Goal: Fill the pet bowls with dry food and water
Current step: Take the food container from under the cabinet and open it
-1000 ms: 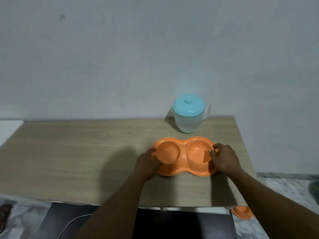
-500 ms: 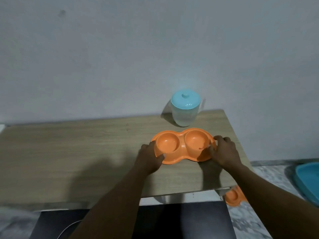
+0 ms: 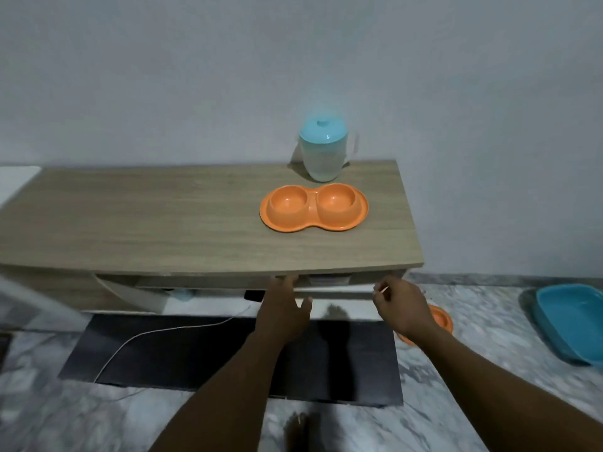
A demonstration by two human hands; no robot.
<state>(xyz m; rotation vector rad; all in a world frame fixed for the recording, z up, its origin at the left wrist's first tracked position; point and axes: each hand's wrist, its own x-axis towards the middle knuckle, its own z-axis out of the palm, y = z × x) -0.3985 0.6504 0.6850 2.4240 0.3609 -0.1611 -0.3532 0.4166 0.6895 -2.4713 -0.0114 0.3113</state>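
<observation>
Light was dim, cool and flat. The pitcher (image 3: 323, 158) cast a soft shadow leftward onto the table (image 3: 163, 223) and the wall, and a faint haze ringed its lid. Left of the table a pale streak was motion-blurred; the table's front edge bowed with wide-angle distortion.

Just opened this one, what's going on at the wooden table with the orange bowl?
A person stands at the light wooden table. The orange plastic double pet bowl sits on it, both wells empty, with the translucent pitcher with a pale blue lid behind it. Neither hand touches them: the left hand is open, reaching under the table's front edge, and the right hand hangs loosely curled beside it, holding nothing visible. Filling has not started.
</observation>
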